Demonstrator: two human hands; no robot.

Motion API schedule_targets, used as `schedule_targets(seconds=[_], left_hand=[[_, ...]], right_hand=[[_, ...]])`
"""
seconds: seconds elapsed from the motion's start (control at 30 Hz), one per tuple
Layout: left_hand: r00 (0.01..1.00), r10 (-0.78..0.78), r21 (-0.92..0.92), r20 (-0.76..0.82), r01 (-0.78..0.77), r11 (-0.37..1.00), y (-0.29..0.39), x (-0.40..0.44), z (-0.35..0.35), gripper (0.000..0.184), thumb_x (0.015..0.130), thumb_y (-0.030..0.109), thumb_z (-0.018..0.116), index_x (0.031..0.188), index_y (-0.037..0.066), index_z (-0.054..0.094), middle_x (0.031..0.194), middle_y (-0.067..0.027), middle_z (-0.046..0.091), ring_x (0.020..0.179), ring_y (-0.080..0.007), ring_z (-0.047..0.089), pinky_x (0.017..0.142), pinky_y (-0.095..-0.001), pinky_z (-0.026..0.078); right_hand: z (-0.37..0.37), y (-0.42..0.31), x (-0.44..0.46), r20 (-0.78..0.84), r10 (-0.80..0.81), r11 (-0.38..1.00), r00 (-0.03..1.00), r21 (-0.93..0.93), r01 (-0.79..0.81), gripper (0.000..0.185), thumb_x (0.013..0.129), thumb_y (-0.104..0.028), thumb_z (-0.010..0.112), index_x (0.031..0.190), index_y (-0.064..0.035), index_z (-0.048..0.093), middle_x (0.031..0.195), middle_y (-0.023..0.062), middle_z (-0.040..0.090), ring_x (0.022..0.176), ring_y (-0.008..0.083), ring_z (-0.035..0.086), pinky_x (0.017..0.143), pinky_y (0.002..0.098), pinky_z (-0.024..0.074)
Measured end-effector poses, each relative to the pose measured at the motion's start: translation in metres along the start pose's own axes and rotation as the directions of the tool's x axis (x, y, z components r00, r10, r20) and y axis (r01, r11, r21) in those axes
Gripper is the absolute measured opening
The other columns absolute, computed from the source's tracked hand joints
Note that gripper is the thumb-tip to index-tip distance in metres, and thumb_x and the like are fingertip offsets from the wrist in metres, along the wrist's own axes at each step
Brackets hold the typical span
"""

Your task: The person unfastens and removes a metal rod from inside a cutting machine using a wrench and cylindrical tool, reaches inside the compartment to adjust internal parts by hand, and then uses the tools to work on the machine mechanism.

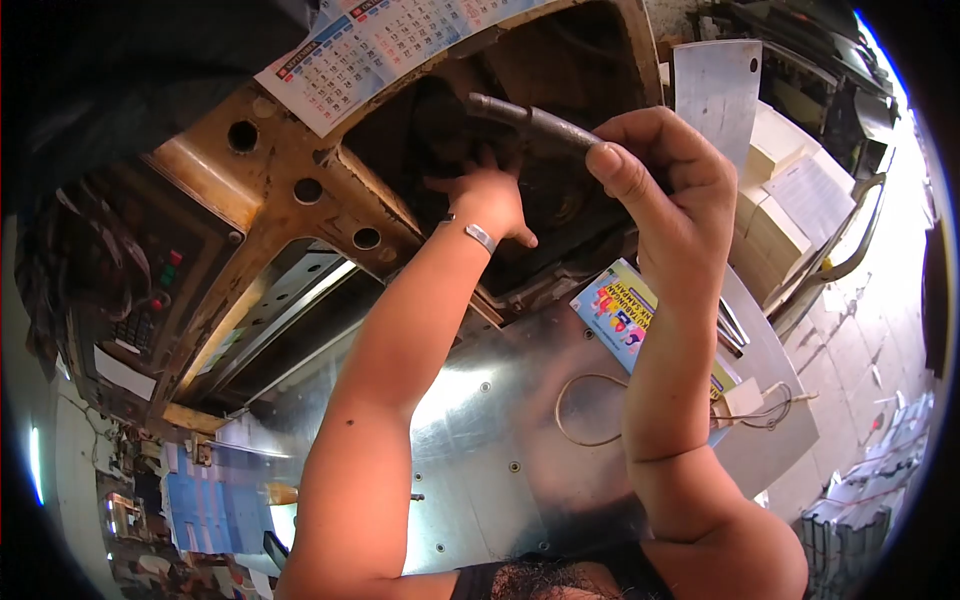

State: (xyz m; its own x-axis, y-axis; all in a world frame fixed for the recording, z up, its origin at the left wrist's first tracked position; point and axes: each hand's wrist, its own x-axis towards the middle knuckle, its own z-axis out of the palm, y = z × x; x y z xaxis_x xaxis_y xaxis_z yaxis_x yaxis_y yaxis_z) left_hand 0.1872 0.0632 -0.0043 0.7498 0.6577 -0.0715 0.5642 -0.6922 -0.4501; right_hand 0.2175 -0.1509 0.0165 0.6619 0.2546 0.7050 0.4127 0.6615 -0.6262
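Pinching metal rod (562,130) in right hand (685,185); seemingly probing machine cavity (378,190) with wide-spread, apparently empty left hand (488,202); likely needs careful touch next.

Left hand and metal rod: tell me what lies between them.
In the head view, only the dark opening shows between the left hand and the metal rod; anything inside is too dark to tell.

The calendar (370,55) lies on the machine (270,220); left of the rod (537,122) in the right hand (675,185), the left hand (488,202) is inside the machine; the booklet (612,312) rests on the table (560,510).
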Motion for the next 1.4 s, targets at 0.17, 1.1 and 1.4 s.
schedule_targets(seconds=[0.17,1.1,1.4], left_hand=[[1.000,0.019,0.025,-0.008,-0.019,1.000,-0.003,0.010,0.006,0.139,0.059,0.062,0.093,0.167,0.032,0.010,0.172,-0.0141,0.015,0.153,-0.0385,0.029,0.109,-0.0839,0.028],[0.998,0.053,-0.012,0.021,-0.053,0.999,-0.006,0.013,0.007,0.135,0.058,0.054,0.096,0.166,0.026,0.019,0.173,-0.0123,0.012,0.157,-0.0380,0.019,0.109,-0.0873,0.018],[0.983,0.181,-0.200,0.037,-0.170,0.965,-0.044,0.014,0.000,0.107,0.060,0.026,0.099,0.151,0.008,0.045,0.143,-0.0211,0.060,0.132,-0.0388,0.057,0.111,-0.0469,0.048]], right_hand=[[0.000,0.000,-0.001,-0.001,0.007,1.000,1.000,-0.001,-0.007,0.021,0.089,-0.015,0.083,0.092,0.0030,0.072,0.078,0.0033,0.073,0.073,0.0059,0.063,0.067,0.0202,0.0485],[0.000,0.004,0.000,-0.010,0.004,1.000,1.000,-0.004,-0.004,0.019,0.089,-0.014,0.083,0.091,0.0021,0.072,0.076,0.0014,0.071,0.072,0.0045,0.061,0.065,0.0200,0.0466],[-0.004,0.013,0.001,-0.046,-0.041,0.998,0.998,0.038,0.042,0.019,0.088,-0.013,0.082,0.089,0.0022,0.071,0.074,0.0042,0.072,0.069,0.0052,0.062,0.062,0.0214,0.0473]])
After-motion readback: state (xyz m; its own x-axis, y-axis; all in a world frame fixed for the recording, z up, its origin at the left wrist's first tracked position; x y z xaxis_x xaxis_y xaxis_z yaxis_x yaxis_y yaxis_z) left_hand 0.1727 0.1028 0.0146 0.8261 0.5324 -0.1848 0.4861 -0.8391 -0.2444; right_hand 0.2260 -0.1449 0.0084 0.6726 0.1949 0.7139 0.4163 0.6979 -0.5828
